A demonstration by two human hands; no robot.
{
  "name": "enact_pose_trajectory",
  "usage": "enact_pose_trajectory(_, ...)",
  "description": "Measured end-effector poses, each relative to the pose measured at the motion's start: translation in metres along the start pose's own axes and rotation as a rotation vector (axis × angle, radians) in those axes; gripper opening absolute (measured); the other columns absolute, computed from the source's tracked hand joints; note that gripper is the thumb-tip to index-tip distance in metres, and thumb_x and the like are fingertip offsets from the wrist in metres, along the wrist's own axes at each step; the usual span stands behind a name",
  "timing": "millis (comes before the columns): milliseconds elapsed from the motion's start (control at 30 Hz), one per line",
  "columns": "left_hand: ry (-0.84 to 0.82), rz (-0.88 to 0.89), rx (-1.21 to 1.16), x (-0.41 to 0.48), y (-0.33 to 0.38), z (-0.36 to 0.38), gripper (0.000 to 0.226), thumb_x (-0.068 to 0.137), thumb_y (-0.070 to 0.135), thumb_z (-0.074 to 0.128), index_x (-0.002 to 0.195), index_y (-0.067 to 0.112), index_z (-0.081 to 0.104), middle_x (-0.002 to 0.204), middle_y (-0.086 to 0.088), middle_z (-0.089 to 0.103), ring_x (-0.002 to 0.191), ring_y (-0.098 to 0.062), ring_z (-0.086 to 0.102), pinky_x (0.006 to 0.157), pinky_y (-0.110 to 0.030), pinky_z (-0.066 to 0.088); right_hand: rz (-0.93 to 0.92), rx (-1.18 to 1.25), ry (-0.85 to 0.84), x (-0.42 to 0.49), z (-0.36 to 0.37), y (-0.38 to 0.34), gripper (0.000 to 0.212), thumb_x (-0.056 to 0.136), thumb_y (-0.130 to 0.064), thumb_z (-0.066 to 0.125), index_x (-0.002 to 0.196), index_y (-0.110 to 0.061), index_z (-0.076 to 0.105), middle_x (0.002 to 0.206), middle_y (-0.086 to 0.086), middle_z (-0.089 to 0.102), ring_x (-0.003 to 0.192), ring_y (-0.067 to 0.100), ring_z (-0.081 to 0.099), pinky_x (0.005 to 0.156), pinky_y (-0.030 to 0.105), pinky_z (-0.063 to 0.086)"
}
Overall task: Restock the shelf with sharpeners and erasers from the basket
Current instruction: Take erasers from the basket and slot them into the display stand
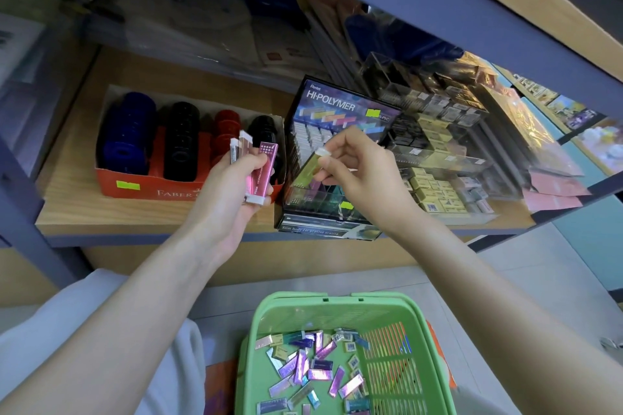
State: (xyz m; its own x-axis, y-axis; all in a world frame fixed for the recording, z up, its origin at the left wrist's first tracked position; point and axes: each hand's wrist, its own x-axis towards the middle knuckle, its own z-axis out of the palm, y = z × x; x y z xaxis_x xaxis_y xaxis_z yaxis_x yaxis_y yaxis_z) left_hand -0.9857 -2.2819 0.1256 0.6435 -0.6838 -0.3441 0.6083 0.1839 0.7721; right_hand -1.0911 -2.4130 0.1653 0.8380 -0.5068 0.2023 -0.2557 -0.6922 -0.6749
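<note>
Wooden shelf board (67,199) runs wide under a blue steel rail (438,10), which leaves only a low slot of headroom. Bare wood shows along the front edge at nine o'clock. Down at six o'clock the green basket (435,364) sits well below that edge, with loose erasers (317,374) scattered inside. At twelve o'clock from it stands the display box (337,104), tight between the red sharpener tray (128,184) with its sharpeners (128,131) at nine o'clock and a clear organiser (435,145) at three. The left hand (236,185), inner wrist up before the tray's right corner, curls its fingers round a bunch of pink erasers (263,168) held upright. The right hand (357,165) hangs over the box's open front, thumb and fingertips pinching one tilted yellow-green eraser (308,168).
</note>
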Motion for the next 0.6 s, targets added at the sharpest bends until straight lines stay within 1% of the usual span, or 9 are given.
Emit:
enact_pose_trajectory(67, 0.009, 0.008, -0.003, 0.000, 0.001, 0.000, 0.008, 0.094, 0.016, 0.053, 0.101, 0.018, 0.058, 0.088, -0.002, 0.056, 0.071, -0.011, 0.051, 0.065, -0.023, 0.044, -0.012, -0.040, 0.004, 0.002, -0.001, 0.000, 0.020, 0.093, -0.005, 0.055, 0.085, -0.022, 0.048, 0.068, -0.006, 0.061, 0.070, 0.012, 0.069, 0.074, 0.039, 0.057)
enact_pose_trajectory(133, 0.013, 0.011, 0.001, 0.000, 0.001, -0.002, 0.013, 0.094, 0.016, 0.054, 0.107, 0.017, 0.057, 0.089, -0.002, 0.055, 0.073, -0.011, 0.051, 0.065, -0.023, 0.044, -0.031, -0.095, -0.003, 0.002, -0.002, 0.002, 0.024, 0.093, -0.004, 0.054, 0.084, -0.024, 0.046, 0.068, -0.005, 0.061, 0.070, 0.012, 0.067, 0.074, 0.039, 0.056)
enact_pose_trajectory(200, 0.011, 0.010, 0.008, 0.000, 0.001, -0.004, 0.012, 0.095, 0.016, 0.053, 0.106, 0.017, 0.057, 0.088, -0.002, 0.055, 0.072, -0.011, 0.051, 0.064, -0.022, 0.044, -0.043, -0.140, -0.019, 0.002, -0.002, 0.005, 0.022, 0.093, -0.004, 0.055, 0.086, -0.023, 0.046, 0.070, -0.004, 0.062, 0.071, 0.011, 0.066, 0.074, 0.036, 0.056)
enact_pose_trajectory(300, 0.013, -0.003, 0.004, -0.001, 0.002, -0.004, 0.007, 0.095, 0.016, 0.054, 0.100, 0.019, 0.058, 0.087, -0.002, 0.055, 0.071, -0.011, 0.050, 0.061, -0.022, 0.043, -0.117, -0.230, -0.039, -0.001, 0.003, 0.009, 0.010, 0.090, -0.007, 0.061, 0.089, -0.016, 0.056, 0.079, -0.001, 0.063, 0.074, 0.009, 0.061, 0.073, 0.028, 0.052)
enact_pose_trajectory(333, 0.014, -0.009, 0.006, -0.001, 0.002, -0.004, 0.007, 0.094, 0.017, 0.054, 0.099, 0.019, 0.059, 0.086, -0.002, 0.055, 0.070, -0.011, 0.050, 0.059, -0.021, 0.043, -0.153, -0.259, -0.022, -0.003, 0.005, 0.011, 0.007, 0.088, -0.006, 0.063, 0.091, -0.012, 0.060, 0.082, 0.000, 0.062, 0.075, 0.008, 0.059, 0.072, 0.027, 0.052)
enact_pose_trajectory(400, 0.018, -0.020, 0.027, -0.003, 0.003, -0.003, 0.007, 0.093, 0.018, 0.057, 0.099, 0.019, 0.060, 0.085, -0.001, 0.055, 0.071, -0.011, 0.049, 0.055, -0.020, 0.042, -0.175, -0.274, 0.025, -0.006, 0.009, 0.015, 0.010, 0.086, -0.005, 0.065, 0.094, -0.010, 0.061, 0.084, -0.001, 0.061, 0.076, 0.008, 0.058, 0.072, 0.027, 0.052)
enact_pose_trajectory(500, 0.003, -0.022, 0.059, -0.006, 0.004, 0.000, 0.006, 0.091, 0.020, 0.060, 0.097, 0.019, 0.062, 0.082, 0.002, 0.054, 0.070, -0.010, 0.049, 0.049, -0.016, 0.043, -0.247, -0.354, 0.085, -0.012, 0.017, 0.020, 0.007, 0.085, -0.009, 0.066, 0.092, -0.009, 0.062, 0.084, 0.000, 0.062, 0.072, 0.015, 0.061, 0.065, 0.037, 0.055)
enact_pose_trajectory(533, -0.007, -0.017, 0.068, -0.007, 0.004, 0.002, 0.006, 0.091, 0.021, 0.061, 0.096, 0.019, 0.062, 0.081, 0.003, 0.054, 0.070, -0.009, 0.050, 0.048, -0.015, 0.044, -0.276, -0.409, 0.110, -0.013, 0.018, 0.021, 0.006, 0.085, -0.011, 0.066, 0.091, -0.010, 0.064, 0.086, 0.001, 0.062, 0.072, 0.017, 0.062, 0.061, 0.039, 0.055)
enact_pose_trajectory(600, -0.018, 0.001, 0.105, -0.008, 0.004, 0.003, 0.005, 0.091, 0.023, 0.061, 0.094, 0.020, 0.063, 0.079, 0.005, 0.055, 0.069, -0.007, 0.050, 0.052, -0.016, 0.045, -0.307, -0.510, 0.148, -0.015, 0.018, 0.020, 0.007, 0.086, -0.012, 0.066, 0.092, -0.010, 0.069, 0.091, 0.001, 0.061, 0.074, 0.017, 0.061, 0.057, 0.035, 0.053)
